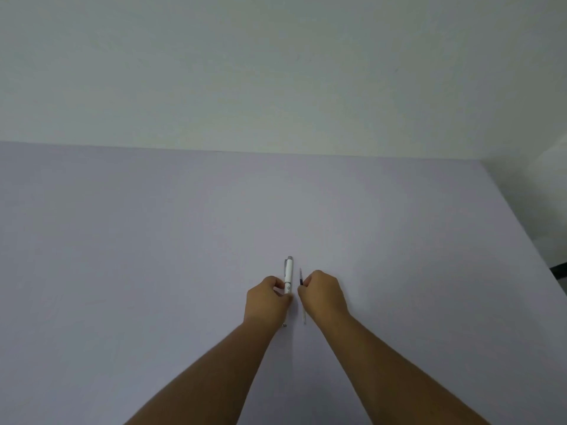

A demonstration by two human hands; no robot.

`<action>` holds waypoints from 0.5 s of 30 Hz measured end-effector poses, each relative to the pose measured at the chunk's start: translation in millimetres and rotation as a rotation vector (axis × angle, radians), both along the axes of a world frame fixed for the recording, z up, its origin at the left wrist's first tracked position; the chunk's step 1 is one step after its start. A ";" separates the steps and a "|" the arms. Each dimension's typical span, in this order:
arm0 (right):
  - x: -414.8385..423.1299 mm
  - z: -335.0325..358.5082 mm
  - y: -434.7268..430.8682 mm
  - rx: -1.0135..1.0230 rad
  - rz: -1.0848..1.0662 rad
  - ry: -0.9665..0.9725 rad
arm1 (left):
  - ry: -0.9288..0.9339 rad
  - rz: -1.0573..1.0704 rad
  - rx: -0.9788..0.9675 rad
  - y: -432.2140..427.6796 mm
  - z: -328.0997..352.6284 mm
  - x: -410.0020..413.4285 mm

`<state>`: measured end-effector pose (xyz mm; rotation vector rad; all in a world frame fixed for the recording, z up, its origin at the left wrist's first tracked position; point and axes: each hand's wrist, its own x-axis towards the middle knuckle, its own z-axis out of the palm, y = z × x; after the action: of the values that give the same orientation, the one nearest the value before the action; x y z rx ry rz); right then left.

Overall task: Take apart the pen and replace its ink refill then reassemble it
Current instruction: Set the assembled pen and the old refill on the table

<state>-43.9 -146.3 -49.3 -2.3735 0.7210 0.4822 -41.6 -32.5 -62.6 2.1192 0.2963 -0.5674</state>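
Observation:
A white pen (288, 275) with a grey clip lies lengthwise on the pale lilac table (153, 240), its capped end pointing away from me. My left hand (266, 300) is closed around the pen's near half; a small metal tip (284, 325) shows below that hand. Just to the right lies a thin ink refill (301, 279) with a dark section, parallel to the pen. My right hand (323, 294) pinches the refill near its middle, and the refill's clear near end (304, 317) sticks out under the hand.
The table meets a plain white wall (276, 72) at the back. Its right edge (521, 240) runs diagonally toward me, with a dark object (560, 268) beyond it at the far right.

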 end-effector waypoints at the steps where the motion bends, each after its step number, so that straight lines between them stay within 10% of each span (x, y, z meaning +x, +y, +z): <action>1: -0.3 0.1 0.0 0.005 -0.002 -0.001 | 0.001 0.000 0.003 -0.5 -0.6 -0.2; 15: -2.9 -3.4 -1.4 0.050 -0.062 -0.041 | 0.001 0.004 0.063 -0.4 -3.0 -1.9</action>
<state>-46.8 -147.7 -52.7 -2.3003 0.7529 0.4195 -43.4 -32.8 -65.6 2.1787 0.3233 -0.5635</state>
